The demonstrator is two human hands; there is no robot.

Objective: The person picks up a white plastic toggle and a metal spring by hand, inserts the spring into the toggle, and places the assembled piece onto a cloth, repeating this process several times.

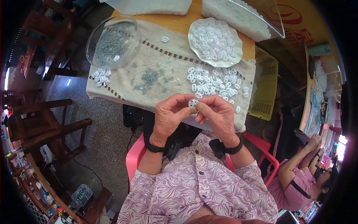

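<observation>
My left hand (172,115) and my right hand (216,112) meet at the near edge of the cloth-covered table. Between their thumbs and forefingers they pinch a small white two-hole plastic piece (192,103), which looks like a cord lock. Just beyond my fingers lies a loose spread of similar white pieces (212,82). Left of them, a small heap of tiny grey springs (150,76) rests on the towel (126,80). Whether a spring is also in my fingers I cannot make out.
A clear round bowl (88,48) of grey springs stands far left, a small pile of white pieces (101,77) in front of it. A scalloped plate (239,56) heaped with white pieces is far right. A yellow crate (266,100) and a seated person (294,179) are to the right.
</observation>
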